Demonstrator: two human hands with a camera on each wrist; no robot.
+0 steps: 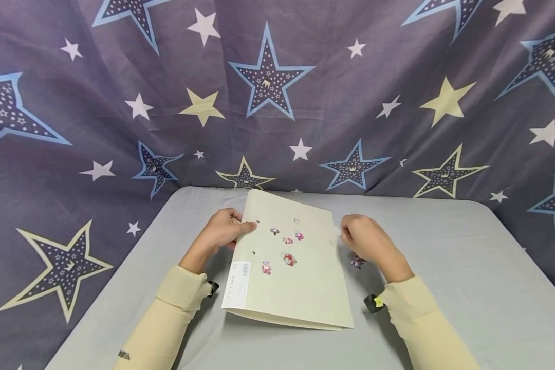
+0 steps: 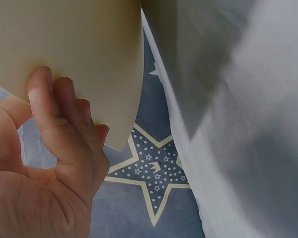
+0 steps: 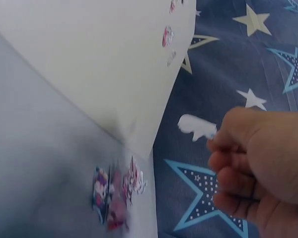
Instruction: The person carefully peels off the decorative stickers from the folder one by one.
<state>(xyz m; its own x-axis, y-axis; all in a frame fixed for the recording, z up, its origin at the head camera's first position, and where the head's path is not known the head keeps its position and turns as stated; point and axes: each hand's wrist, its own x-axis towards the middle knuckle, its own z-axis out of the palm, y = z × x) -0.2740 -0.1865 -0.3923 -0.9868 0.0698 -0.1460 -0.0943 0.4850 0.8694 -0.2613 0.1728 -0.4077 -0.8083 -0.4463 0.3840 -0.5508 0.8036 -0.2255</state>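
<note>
A cream clip file folder [image 1: 300, 288] stands tilted above the table, its cover facing me. Several small colourful cartoon stickers, one of them a red one [image 1: 289, 259], are on the cover. My left hand [image 1: 219, 230] grips the folder's left edge, thumb in front; in the left wrist view its fingers [image 2: 64, 119] lie against the other side. Just off the folder's right edge, my right hand [image 1: 367, 240] pinches a small white-backed sticker [image 3: 197, 126] between thumb and forefinger. The sticker's printed side is hidden. Below that hand, colourful stickers [image 3: 100, 191] lie on the table.
A grey cloth covers the table [image 1: 462, 288]. Behind it and at the sides hangs a dark purple curtain [image 1: 324, 46] with stars. A white label [image 1: 237, 285] with a barcode is at the folder's lower left. Both forearms wear cream sleeves with black wrist straps.
</note>
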